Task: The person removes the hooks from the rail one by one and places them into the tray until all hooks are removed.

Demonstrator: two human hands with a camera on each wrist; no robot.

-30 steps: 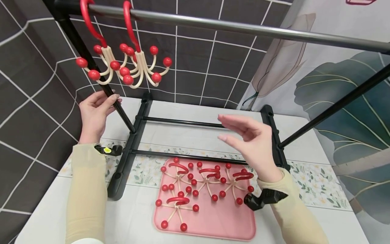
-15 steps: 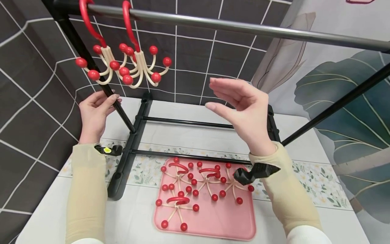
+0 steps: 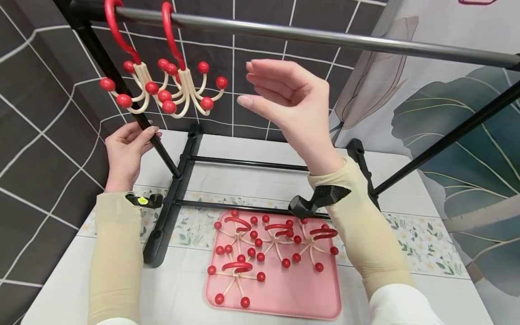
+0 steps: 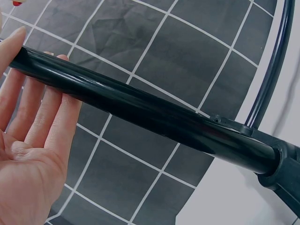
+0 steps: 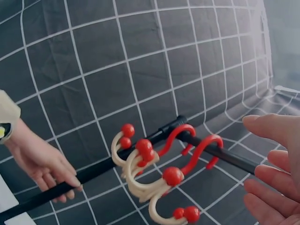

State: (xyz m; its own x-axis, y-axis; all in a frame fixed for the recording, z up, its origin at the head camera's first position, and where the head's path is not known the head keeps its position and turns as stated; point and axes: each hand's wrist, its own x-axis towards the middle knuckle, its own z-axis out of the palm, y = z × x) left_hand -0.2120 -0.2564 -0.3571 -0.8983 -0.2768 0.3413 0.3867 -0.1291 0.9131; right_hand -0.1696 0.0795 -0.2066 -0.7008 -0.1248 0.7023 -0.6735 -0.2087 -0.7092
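Head view: nearest me, four red-and-cream hooks (image 3: 237,266) lie on the pink tray (image 3: 288,295). Beyond, my left hand (image 3: 126,146) pinches the black post (image 3: 163,154) between thumb and fingers; my right hand (image 3: 294,101) hovers, thumb spread from its fingers, apart from two hanging hooks (image 3: 186,83) on the metal bar (image 3: 284,31).

Four hooks (image 3: 237,265) on tray (image 3: 298,293), two on rail (image 3: 284,32)
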